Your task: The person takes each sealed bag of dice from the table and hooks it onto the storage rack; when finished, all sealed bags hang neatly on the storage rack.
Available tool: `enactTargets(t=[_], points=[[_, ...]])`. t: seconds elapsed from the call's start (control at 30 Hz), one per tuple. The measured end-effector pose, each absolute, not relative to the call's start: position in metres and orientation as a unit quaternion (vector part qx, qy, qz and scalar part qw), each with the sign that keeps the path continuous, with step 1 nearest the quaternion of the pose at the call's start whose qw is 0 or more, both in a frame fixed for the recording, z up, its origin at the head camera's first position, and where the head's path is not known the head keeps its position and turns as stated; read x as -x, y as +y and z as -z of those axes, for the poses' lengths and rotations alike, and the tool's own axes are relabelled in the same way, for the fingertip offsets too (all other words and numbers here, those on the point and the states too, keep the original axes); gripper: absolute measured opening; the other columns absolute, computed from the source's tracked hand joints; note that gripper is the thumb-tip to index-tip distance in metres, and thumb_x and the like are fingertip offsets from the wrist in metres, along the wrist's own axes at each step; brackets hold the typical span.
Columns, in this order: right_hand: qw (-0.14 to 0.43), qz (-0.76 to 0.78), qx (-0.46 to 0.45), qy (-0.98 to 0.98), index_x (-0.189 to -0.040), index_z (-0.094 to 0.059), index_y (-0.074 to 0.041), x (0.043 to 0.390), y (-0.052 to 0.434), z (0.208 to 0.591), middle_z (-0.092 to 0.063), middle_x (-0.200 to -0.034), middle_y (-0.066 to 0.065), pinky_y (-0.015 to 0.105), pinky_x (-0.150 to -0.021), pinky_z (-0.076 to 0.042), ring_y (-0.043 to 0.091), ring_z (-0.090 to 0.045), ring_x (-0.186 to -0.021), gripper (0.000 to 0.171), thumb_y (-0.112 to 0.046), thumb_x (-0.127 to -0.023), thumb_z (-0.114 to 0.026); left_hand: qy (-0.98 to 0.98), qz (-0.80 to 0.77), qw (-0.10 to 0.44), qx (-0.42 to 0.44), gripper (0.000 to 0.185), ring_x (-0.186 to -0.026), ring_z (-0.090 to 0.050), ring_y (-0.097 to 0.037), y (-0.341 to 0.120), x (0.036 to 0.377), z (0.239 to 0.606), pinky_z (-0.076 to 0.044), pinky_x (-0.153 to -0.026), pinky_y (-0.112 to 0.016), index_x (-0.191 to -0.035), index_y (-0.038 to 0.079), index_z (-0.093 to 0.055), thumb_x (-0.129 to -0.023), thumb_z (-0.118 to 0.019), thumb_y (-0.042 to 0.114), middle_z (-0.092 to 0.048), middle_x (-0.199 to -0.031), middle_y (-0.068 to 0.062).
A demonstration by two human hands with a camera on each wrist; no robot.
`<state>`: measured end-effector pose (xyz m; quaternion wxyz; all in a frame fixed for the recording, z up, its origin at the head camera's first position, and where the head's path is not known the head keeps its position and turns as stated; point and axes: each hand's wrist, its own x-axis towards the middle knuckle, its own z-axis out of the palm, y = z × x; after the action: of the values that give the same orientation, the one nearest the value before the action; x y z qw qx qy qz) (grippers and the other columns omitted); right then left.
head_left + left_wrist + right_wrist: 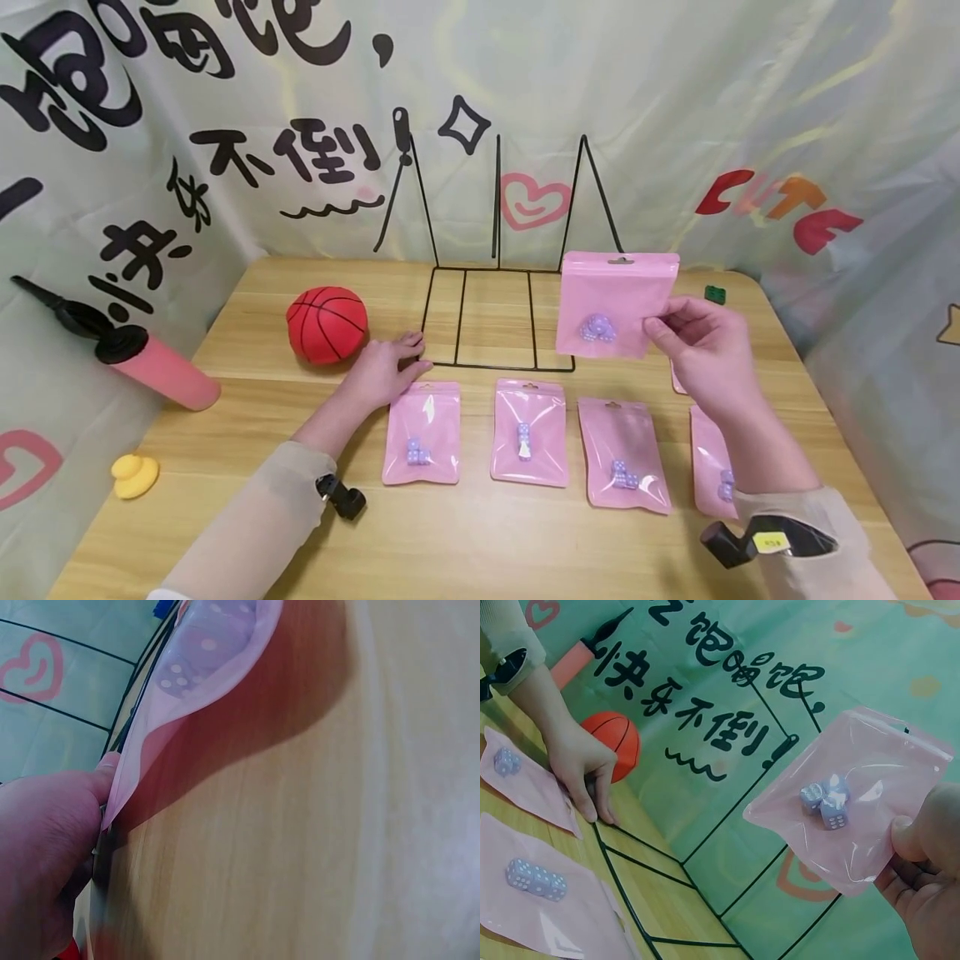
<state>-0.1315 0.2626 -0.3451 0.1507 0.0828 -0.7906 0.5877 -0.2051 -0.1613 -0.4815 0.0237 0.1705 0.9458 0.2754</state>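
My right hand (pixel 663 329) holds a pink pouch (pixel 611 304) up in the air above the table, pinching its right edge between thumb and fingers. Purple dice (pixel 597 327) sit inside it; the right wrist view shows the same pouch (pixel 855 817) and three dice (pixel 825 801). My left hand (pixel 397 358) rests on the wooden table with fingers straight, beside the top corner of the leftmost lying pouch (pixel 422 433) and against the black wire stand (pixel 495 317). In the left wrist view that pouch (pixel 202 667) lies right by my thumb (pixel 105 769).
More pink pouches with dice lie in a row along the front: (pixel 528 432), (pixel 622 454), (pixel 716 467). A red basketball (pixel 327 325) sits left of my left hand. A pink pump (pixel 161 371), a yellow duck (pixel 135 475) and a small green piece (pixel 715 293) are also on the table (pixel 480 542).
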Motion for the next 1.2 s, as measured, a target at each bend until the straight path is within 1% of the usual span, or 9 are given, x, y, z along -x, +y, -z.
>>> enactTargets(t=[0.13,0.33,0.53,0.63,0.7,0.8,0.87,1.03,1.2], points=[[0.151,-0.604,-0.082,-0.778,-0.100,-0.073,0.006,0.137,0.261,0.348,-0.075,-0.088,0.003,0.017,-0.068,-0.055,0.014,-0.065,-0.076,0.007,0.011,-0.096,-0.070,0.946,-0.277,0.024,-0.168,0.052,-0.146,-0.047,-0.029,-0.162,0.205,0.483,-0.026,-0.124,-0.055,-0.143,0.007,-0.066,-0.101,-0.075,0.037,-0.057,-0.151,-0.005],[0.155,-0.602,-0.072,-0.780,-0.102,-0.073,0.007,0.141,0.261,0.348,-0.074,-0.088,0.003,0.016,-0.072,-0.056,0.013,-0.065,-0.077,0.005,0.008,-0.097,-0.070,0.945,-0.277,0.026,-0.169,0.052,-0.147,-0.046,-0.029,-0.161,0.204,0.481,-0.020,-0.125,-0.059,-0.143,0.006,-0.065,-0.101,-0.074,0.037,-0.057,-0.152,-0.006],[0.144,-0.620,-0.070,-0.768,-0.096,-0.076,-0.003,0.154,0.259,0.349,-0.074,-0.086,0.001,0.017,-0.067,-0.054,0.013,-0.064,-0.076,0.013,0.009,-0.097,-0.071,0.947,-0.271,0.025,-0.169,0.052,-0.146,-0.047,-0.029,-0.162,0.205,0.481,-0.019,-0.126,-0.058,-0.143,0.006,-0.065,-0.102,-0.073,0.038,-0.056,-0.152,-0.005],[0.139,-0.637,-0.068,-0.756,-0.096,-0.074,0.001,0.163,0.258,0.350,-0.073,-0.085,0.000,0.019,-0.067,-0.054,0.013,-0.064,-0.075,0.009,0.010,-0.096,-0.071,0.947,-0.272,0.026,-0.170,0.052,-0.146,-0.047,-0.030,-0.163,0.206,0.483,-0.020,-0.126,-0.058,-0.143,0.006,-0.065,-0.102,-0.073,0.039,-0.056,-0.152,-0.006],[0.136,-0.629,-0.060,-0.763,-0.100,-0.072,0.007,0.168,0.258,0.350,-0.073,-0.086,-0.001,0.019,-0.068,-0.054,0.013,-0.064,-0.077,0.004,0.007,-0.097,-0.071,0.947,-0.272,0.026,-0.170,0.052,-0.145,-0.048,-0.030,-0.163,0.206,0.484,-0.020,-0.126,-0.059,-0.143,0.007,-0.066,-0.102,-0.073,0.039,-0.056,-0.152,-0.005],[0.136,-0.602,-0.047,-0.785,-0.107,-0.071,0.010,0.174,0.257,0.349,-0.073,-0.088,-0.001,0.019,-0.071,-0.054,0.015,-0.063,-0.080,0.012,0.001,-0.099,-0.071,0.946,-0.273,0.025,-0.172,0.052,-0.145,-0.048,-0.031,-0.162,0.206,0.484,-0.020,-0.126,-0.059,-0.143,0.007,-0.066,-0.102,-0.073,0.039,-0.057,-0.152,-0.005],[0.137,-0.585,-0.041,-0.799,-0.108,-0.072,0.008,0.177,0.256,0.348,-0.073,-0.089,0.000,0.019,-0.072,-0.053,0.016,-0.063,-0.082,0.013,-0.003,-0.101,-0.071,0.946,-0.273,0.025,-0.172,0.052,-0.145,-0.048,-0.031,-0.162,0.206,0.484,-0.022,-0.125,-0.058,-0.143,0.007,-0.066,-0.102,-0.073,0.039,-0.057,-0.152,-0.005],[0.148,-0.586,-0.032,-0.796,-0.101,-0.075,-0.005,0.189,0.253,0.347,-0.072,-0.088,0.001,0.020,-0.070,-0.053,0.017,-0.063,-0.081,0.005,-0.004,-0.102,-0.070,0.946,-0.274,0.025,-0.169,0.052,-0.146,-0.047,-0.031,-0.162,0.206,0.483,-0.025,-0.124,-0.057,-0.143,0.007,-0.066,-0.102,-0.074,0.038,-0.057,-0.152,-0.005],[0.144,-0.594,-0.024,-0.791,-0.101,-0.075,-0.005,0.203,0.251,0.344,-0.072,-0.088,-0.002,0.018,-0.072,-0.054,0.014,-0.064,-0.082,0.005,-0.004,-0.102,-0.070,0.947,-0.272,0.030,-0.168,0.052,-0.147,-0.046,-0.029,-0.161,0.205,0.481,-0.021,-0.126,-0.057,-0.143,0.007,-0.066,-0.102,-0.073,0.038,-0.056,-0.153,-0.005]])
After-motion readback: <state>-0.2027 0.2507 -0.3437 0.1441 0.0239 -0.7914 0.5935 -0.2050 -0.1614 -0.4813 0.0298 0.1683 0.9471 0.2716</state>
